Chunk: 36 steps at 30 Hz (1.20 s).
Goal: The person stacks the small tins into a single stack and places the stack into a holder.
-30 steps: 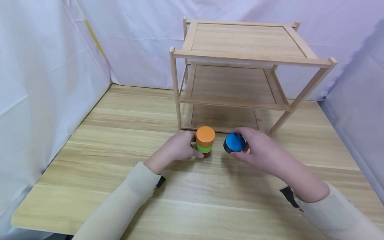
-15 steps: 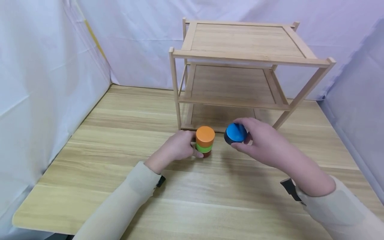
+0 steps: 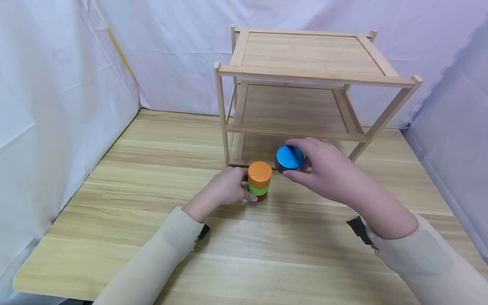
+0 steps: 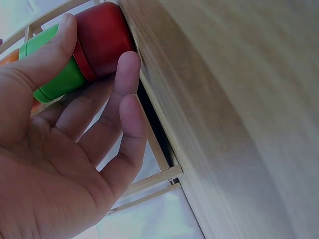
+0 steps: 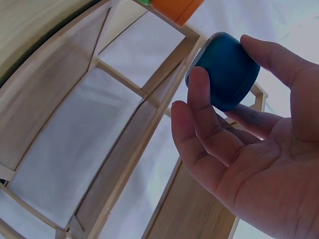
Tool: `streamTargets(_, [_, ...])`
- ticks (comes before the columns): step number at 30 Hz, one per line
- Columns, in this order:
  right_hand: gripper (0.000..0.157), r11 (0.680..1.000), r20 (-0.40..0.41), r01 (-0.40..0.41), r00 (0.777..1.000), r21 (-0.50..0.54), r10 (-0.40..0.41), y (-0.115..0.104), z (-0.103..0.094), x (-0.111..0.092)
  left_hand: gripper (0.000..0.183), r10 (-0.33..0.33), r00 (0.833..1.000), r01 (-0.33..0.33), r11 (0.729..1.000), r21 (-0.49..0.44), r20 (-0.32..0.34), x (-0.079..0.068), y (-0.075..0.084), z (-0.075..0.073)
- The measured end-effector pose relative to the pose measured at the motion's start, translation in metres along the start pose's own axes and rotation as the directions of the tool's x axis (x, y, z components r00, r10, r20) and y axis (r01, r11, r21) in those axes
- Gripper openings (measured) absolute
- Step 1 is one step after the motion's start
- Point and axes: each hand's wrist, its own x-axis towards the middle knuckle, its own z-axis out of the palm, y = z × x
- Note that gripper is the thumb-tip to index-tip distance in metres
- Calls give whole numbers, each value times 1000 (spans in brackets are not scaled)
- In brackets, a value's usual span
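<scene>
A stack of small round canisters stands on the table in front of the rack: a red canister [image 4: 104, 37] at the bottom, a green canister [image 3: 258, 189] above it and an orange canister [image 3: 260, 173] on top. My left hand [image 3: 228, 186] holds the stack low on its left side, thumb across green and red in the left wrist view, other fingers behind. To the right of the stack, my right hand [image 3: 324, 167] grips a blue canister [image 3: 289, 157] by its side between thumb and fingers. That canister is off the table, apart from the orange top.
A three-level wooden rack [image 3: 305, 74] stands just behind the hands, its front edge close to the stack. White cloth walls [image 3: 53, 84] enclose the wooden table [image 3: 126, 178] on the left, back and right.
My right hand has lifted the blue canister, carrying it away from me and then left toward the stack. My left hand and the stack stay in place.
</scene>
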Motion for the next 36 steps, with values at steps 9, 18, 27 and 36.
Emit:
streamTargets(9, [67, 1000, 25, -2, 1000, 2, 1, -13, 1, 10, 62, 2, 1000, -2, 1000, -2, -6, 0, 0, 1])
streamTargets(18, [66, 998, 51, -8, 999, 55, 5, -18, 9, 19, 60, 10, 1000, -10, 1000, -3, 4, 0, -1, 0])
streamTargets(27, [67, 998, 66, 2, 998, 62, -7, -22, 17, 26, 57, 23, 1000, -22, 1000, 16, -10, -2, 0, -1])
streamTargets(36, [67, 998, 79, -4, 997, 65, -1, -24, 24, 29, 56, 27, 1000, -27, 999, 22, -7, -3, 1, -2])
